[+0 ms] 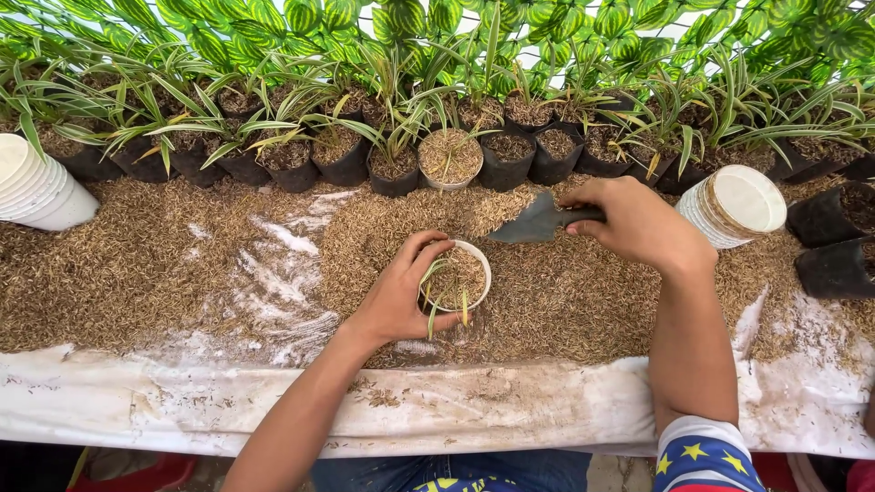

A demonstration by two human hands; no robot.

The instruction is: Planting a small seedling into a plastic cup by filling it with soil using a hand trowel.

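My left hand has its fingers curled around a small white pot with a seedling, sitting on husk-strewn bench. My right hand grips a trowel just above it. Beyond: black potted plants, stacked white cups.

black potted plants along back | white pot stacks: left, right | husk-strewn bench

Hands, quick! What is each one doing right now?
Left hand: fingers closed around the small white pot with a seedling in it.
Right hand: fingers closed on the trowel handle.
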